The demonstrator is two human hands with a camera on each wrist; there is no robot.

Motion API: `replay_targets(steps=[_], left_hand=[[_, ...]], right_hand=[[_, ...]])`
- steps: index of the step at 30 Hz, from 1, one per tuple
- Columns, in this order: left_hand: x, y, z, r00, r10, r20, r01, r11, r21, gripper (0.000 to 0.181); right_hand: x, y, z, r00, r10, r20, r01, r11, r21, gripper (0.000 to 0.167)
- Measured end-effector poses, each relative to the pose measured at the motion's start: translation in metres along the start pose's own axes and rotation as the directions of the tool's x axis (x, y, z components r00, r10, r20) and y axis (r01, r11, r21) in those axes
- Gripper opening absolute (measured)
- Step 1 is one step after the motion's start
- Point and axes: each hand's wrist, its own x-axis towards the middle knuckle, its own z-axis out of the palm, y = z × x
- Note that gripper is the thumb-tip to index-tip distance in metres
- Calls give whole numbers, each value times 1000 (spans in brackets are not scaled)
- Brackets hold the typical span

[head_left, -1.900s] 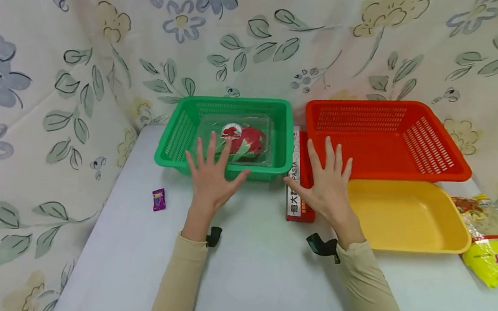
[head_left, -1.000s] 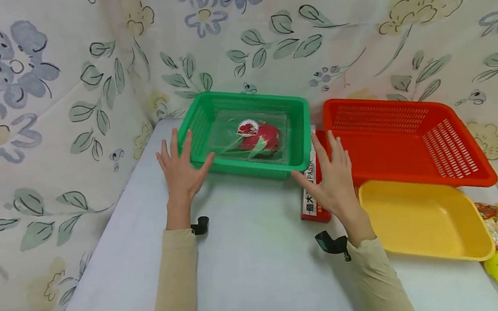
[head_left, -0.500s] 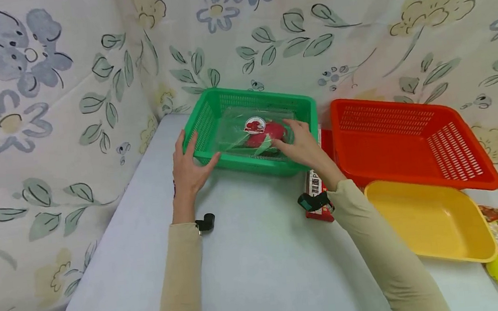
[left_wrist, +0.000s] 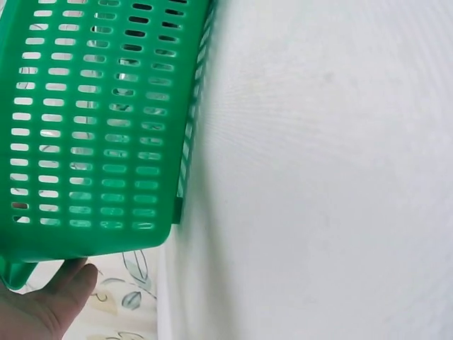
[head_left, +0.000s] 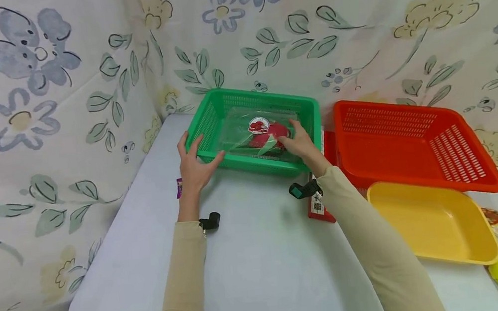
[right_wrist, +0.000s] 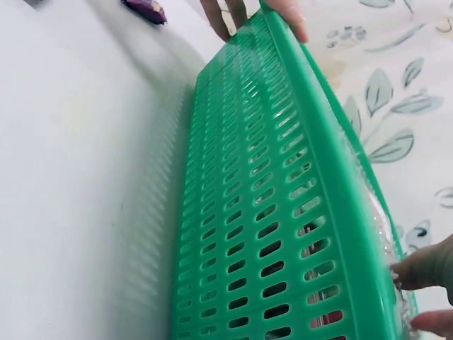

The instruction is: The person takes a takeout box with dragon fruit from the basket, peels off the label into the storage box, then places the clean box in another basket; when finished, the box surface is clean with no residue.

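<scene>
While R hand (head_left: 303,146) grips clear pkg. (head_left: 257,126), L hand (head_left: 195,173) part-hides purple sachet (head_left: 179,187).

clear box (head_left: 254,137) (in green basket (head_left: 254,163))

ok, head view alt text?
A person's right hand is at a clear plastic box of red fruit in a green perforated plastic basket; the left hand is at its near left corner. To its right: red plastic basket.
</scene>
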Motion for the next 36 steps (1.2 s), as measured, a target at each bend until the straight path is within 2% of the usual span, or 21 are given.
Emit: replay_targets(steps=[4, 7, 13, 18, 22, 26, 29, 31, 33, 36], left_hand=[[0, 5, 6, 999, 5, 36, -5, 1000, -17, 80], [0, 8, 10, 999, 3, 53, -2, 1000, -15, 80], [1, 11, 13, 999, -1, 45, 1, 1000, -1, 80], [0, 13, 15, 998, 6, 66, -5, 1000, -13, 81], [-2, 12, 12, 998, -15, 63, 16, 1000, -21, 78], [-4, 9, 8, 998, -33, 59, 35, 999, -29, 77], [-4, 7, 5, 998, -34, 53, 35, 999, -30, 78], [-3, 5, 2, 998, -31, 45, 33, 999, -32, 78], [-2, 5, 0, 999, -30, 40, 31, 999, -30, 79], [-1, 3, -2, 999, -30, 38, 31, 999, -29, 80]], right_hand=[[-2, 9, -4, 999, -6, -34, 8, 998, 54, 63], [-5, 13, -9, 999, -14, -52, 20, 991, 130, 58], [-14, 13, -12, 991, -71, -112, 94, 972, 217, 52], [-19, 14, -12, 961, -127, -247, 190, 948, 254, 47], [-26, 11, -14, 935, -130, -330, 236, 923, 305, 48], [-45, -3, -24, 929, -136, -344, 272, 881, 387, 49], [-66, -15, -34, 934, -155, -321, 293, 847, 443, 50], [-80, -20, -41, 937, -165, -307, 298, 836, 461, 50], [-95, -20, -48, 941, -164, -297, 291, 840, 457, 48], [-121, -15, -59, 945, -150, -290, 261, 881, 394, 47]])
